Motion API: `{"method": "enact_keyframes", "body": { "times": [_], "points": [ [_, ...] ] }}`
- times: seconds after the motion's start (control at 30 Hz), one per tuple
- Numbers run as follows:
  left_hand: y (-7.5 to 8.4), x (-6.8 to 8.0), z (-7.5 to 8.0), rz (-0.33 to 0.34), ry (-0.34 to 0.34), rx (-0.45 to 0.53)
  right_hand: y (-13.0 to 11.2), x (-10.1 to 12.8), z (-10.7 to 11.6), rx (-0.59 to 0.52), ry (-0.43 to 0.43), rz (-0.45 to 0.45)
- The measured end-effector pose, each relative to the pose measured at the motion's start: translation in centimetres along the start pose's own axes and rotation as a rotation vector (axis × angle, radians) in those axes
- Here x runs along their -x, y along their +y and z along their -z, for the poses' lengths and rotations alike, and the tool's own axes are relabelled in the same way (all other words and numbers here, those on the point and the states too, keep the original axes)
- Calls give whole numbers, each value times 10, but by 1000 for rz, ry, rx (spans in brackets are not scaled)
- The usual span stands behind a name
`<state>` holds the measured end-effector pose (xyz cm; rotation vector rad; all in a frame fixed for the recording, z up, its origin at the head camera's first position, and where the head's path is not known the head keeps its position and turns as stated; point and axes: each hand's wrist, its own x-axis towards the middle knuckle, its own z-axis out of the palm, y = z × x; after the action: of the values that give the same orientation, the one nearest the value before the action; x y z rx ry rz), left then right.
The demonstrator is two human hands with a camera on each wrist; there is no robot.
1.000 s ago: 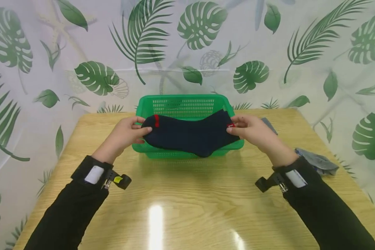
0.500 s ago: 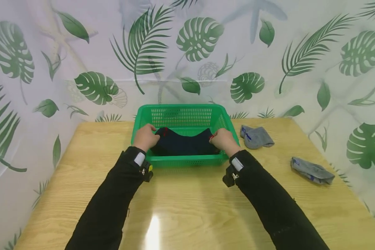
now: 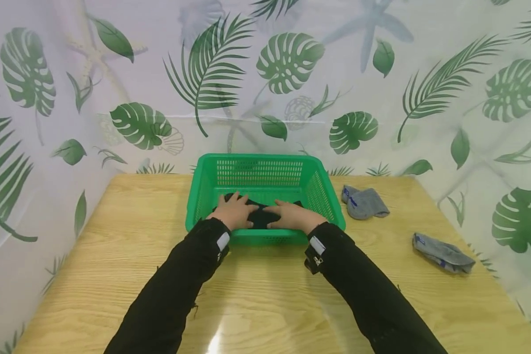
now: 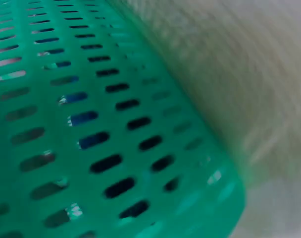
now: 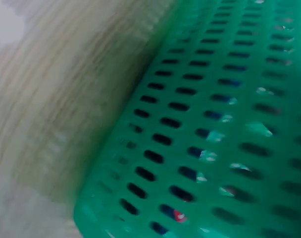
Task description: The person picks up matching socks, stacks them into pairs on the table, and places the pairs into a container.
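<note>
Dark socks (image 3: 260, 216) lay folded on the floor of the green basket (image 3: 323, 194), near its front wall. Both hands rested flat on top of them, the left hand (image 3: 234, 212) and the right hand (image 3: 292, 216) side by side, fingers spread and straight, pressing rather than pinching. The step looked like settling the pair into the basket; lifting the palms away would likely come next. Right of the basket, two grey socks (image 3: 365, 202) (image 3: 442, 251) lay on the wooden table (image 3: 115, 236). Both wrist views showed only blurred basket mesh.
</note>
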<state>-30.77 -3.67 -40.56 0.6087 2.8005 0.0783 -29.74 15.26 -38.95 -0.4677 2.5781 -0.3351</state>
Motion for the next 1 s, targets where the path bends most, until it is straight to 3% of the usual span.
{"method": "enact_keyframes", "body": {
  "times": [0.1, 0.13, 0.2, 0.27, 0.37, 0.43, 0.53, 0.63, 0.7, 0.77, 0.83, 0.93, 1.0],
  "points": [
    [-10, -16, -17, 56, -178, 65, 2, -8, -4, -2, -172, -78],
    [-12, -14, -18, 82, -208, 87, 3, -9, -4, 7, -204, -109],
    [-22, -27, -34, 132, -249, 107, 5, -11, -6, 35, -235, -137],
    [-30, -35, -48, 163, -222, 127, 5, -13, -6, 59, -238, -141],
    [-31, -39, -54, 227, -180, 132, 6, -14, -8, 90, -199, -157],
    [-21, -27, -40, 244, -136, 110, 9, -18, -11, 123, -147, -170],
    [-4, -6, -16, 194, -73, 19, 28, -32, -22, 151, -66, -150],
    [8, 10, 2, 108, 2, -58, 59, -60, -36, 113, -88, -120],
    [11, 11, 6, 72, 19, -69, 84, -82, -44, 99, -124, -106],
    [13, 11, 8, 74, -16, -45, 98, -95, -47, 100, -167, -113],
    [11, 7, 5, 111, -94, -6, 97, -93, -46, 97, -183, -110],
    [6, 0, -3, 166, -226, 22, 63, -60, -31, 73, -214, -149],
    [-5, -12, -17, 166, -262, 38, 37, -36, -18, 54, -234, -177]
  ]
}}
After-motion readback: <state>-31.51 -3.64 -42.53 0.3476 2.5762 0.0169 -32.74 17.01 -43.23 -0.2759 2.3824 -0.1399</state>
